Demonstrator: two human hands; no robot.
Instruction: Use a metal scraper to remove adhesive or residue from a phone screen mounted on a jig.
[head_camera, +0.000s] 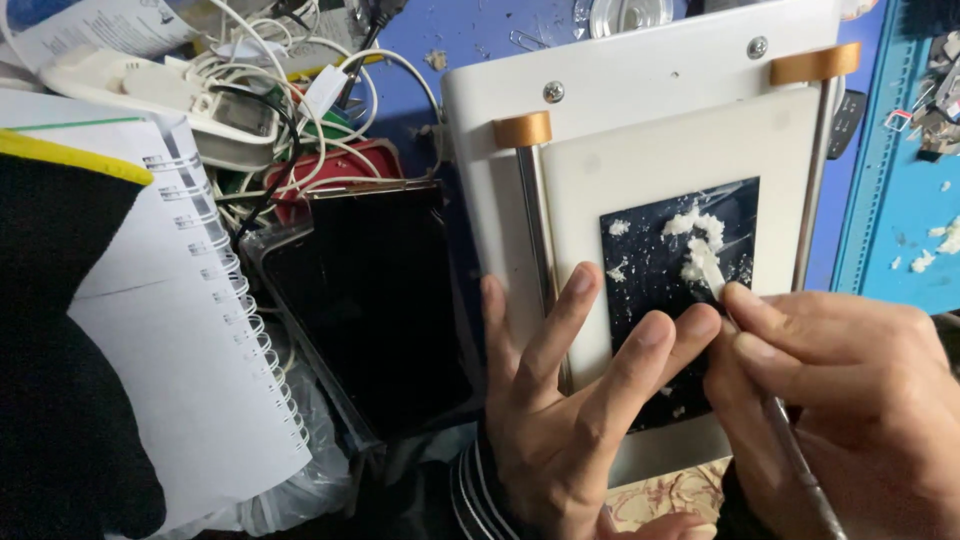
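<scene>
head view: right hand (850, 400) pinches a thin metal tool (795, 455) between thumb and forefinger, closed firmly around the shaft; the tool tip meets a strip of white residue (700, 250) on a dark glossy panel (665, 300). left hand (580, 400) lies released, fingers spread flat, with middle and ring fingertips pressing on the near left part of the same dark panel and on the white plate (660, 150) beneath it; it grasps nothing. the dark panel rests on the white plate directly under and just ahead of both hands, slightly tilted, with small white crumbs scattered over its far half. the plate belongs to a white machine base (480, 130) with two screws along its far edge and two tan clamps (522, 129) holding metal rails (540, 240) on each side. a striped cuff shows at the left wrist. just left of the left hand, a second dark screen (375, 300) lies flat, partly on clear plastic wrap (300, 480). farther left, a spiral notebook (190, 330) with white pages, and a black cloth with a yellow edge (60, 330) over its corner. beyond the screen, away from the hands, a tangle of white cables (300, 80), a white power strip (150, 90) and a red object (345, 165). right of the right hand, a blue mat (900, 220) carries more white crumbs.
</scene>
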